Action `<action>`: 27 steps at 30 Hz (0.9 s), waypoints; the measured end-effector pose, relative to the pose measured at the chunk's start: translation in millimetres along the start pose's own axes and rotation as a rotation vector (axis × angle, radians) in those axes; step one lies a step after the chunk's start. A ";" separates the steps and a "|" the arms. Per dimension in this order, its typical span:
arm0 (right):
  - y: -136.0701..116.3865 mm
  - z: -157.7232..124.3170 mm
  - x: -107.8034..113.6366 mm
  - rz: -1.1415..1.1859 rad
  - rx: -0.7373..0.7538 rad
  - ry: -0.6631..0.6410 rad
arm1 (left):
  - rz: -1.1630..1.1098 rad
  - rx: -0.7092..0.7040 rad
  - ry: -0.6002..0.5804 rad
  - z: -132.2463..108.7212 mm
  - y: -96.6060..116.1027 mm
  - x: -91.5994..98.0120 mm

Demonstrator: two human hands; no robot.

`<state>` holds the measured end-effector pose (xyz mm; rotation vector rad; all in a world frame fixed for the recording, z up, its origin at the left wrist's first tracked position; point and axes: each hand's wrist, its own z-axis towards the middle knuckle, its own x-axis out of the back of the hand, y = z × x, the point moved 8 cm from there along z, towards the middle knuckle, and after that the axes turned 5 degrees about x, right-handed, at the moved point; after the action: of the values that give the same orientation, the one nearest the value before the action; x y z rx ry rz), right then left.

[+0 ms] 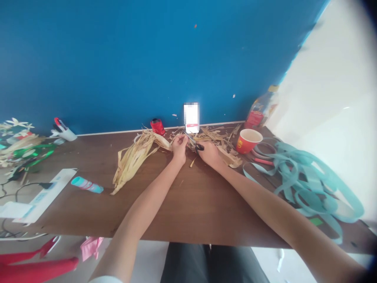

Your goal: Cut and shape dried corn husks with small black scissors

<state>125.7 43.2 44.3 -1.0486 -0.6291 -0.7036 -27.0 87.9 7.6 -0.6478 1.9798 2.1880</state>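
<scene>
My left hand pinches what looks like a thin strip of dried husk, close to the scissor blades. My right hand grips the black handles of a pair of scissors, whose blades point up and left toward my left hand. A large bundle of dried corn husk lies on the brown wooden table, its end next to my left hand. Loose husk scraps are heaped just beyond and right of my right hand.
A red paper cup, a plastic bottle and looped teal paper strips stand to the right. A blurred white card leans on the blue wall. Left are a teal tube, a white pen holder and craft flowers.
</scene>
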 end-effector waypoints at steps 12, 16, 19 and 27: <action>-1.2 -0.4 -0.6 -0.043 -0.014 -0.043 | -0.044 0.010 0.029 -1.3 1.7 1.7; -1.7 -0.2 -0.3 -0.050 -0.011 -0.050 | -0.059 0.026 0.034 -0.7 0.0 2.3; -1.3 0.0 -0.1 -0.054 -0.010 -0.040 | -0.057 0.030 0.028 -0.8 0.0 2.2; 3.3 0.3 0.1 -0.009 -0.036 0.002 | -0.090 0.068 0.034 -1.4 0.7 3.0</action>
<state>128.2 44.5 42.7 -1.0790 -0.6218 -0.7264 -29.7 85.9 7.0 -0.7535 1.9908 2.0621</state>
